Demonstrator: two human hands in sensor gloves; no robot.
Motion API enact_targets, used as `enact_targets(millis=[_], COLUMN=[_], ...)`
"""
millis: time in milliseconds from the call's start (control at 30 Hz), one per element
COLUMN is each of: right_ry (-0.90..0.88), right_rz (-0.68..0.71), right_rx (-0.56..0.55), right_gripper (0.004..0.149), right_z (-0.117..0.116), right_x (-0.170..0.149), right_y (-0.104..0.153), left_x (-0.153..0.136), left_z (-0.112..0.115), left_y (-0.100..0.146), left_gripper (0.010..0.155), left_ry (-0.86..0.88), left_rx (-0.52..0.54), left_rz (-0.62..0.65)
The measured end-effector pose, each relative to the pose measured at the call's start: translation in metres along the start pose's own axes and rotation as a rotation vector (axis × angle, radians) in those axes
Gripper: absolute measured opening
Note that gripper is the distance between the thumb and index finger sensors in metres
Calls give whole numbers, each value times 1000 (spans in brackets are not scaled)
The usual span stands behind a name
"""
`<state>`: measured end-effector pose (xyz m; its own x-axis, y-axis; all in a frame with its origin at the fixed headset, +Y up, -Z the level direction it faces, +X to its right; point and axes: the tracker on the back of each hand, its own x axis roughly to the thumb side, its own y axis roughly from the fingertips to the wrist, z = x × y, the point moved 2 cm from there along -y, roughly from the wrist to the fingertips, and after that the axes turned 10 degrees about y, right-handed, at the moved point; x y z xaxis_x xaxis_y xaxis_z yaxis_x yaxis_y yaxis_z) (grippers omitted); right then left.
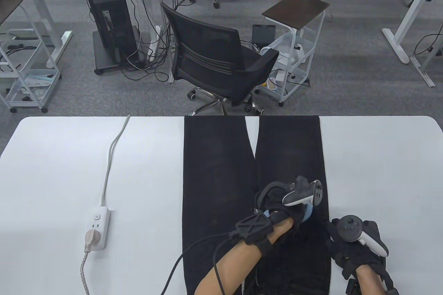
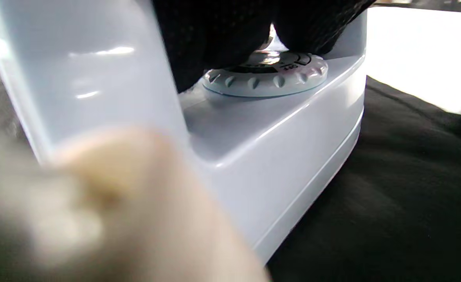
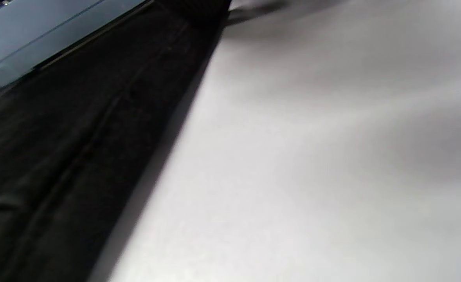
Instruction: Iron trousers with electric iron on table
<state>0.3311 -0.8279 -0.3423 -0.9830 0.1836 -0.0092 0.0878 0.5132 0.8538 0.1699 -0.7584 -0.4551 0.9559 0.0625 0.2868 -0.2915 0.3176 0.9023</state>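
Note:
Black trousers (image 1: 221, 184) lie flat on the white table (image 1: 380, 170), legs pointing away from me. My left hand (image 1: 287, 205) reaches across onto the right-hand leg and grips the handle of a white and pale blue iron (image 1: 306, 212). In the left wrist view the iron (image 2: 277, 156) sits sole-down on the cloth (image 2: 410, 196), and gloved fingers (image 2: 215, 35) curl round the handle above the dial (image 2: 265, 74). My right hand (image 1: 349, 246) rests on the trousers' right edge close to me, holding nothing. The right wrist view shows that seam (image 3: 78, 137) and the iron's edge (image 3: 50, 27).
A white power strip (image 1: 98, 227) lies on the table's left part with a plug and braided cord (image 1: 83, 267) in it; its own cable runs to the far edge. A black office chair (image 1: 214, 59) stands just beyond the table.

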Motion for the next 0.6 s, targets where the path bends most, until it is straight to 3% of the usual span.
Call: enact_targets(millis=[167, 600], right_ry=[1, -4], right_rz=[2, 5], right_rx=[-1, -2], right_gripper=[60, 60], right_z=[0, 1], right_x=[1, 1], right_y=[0, -1], left_x=[-18, -6], left_z=[-8, 1], left_y=[-23, -5], left_gripper=[49, 43], left_ry=[122, 96], left_rx=[-19, -71], left_rz=[-153, -67])
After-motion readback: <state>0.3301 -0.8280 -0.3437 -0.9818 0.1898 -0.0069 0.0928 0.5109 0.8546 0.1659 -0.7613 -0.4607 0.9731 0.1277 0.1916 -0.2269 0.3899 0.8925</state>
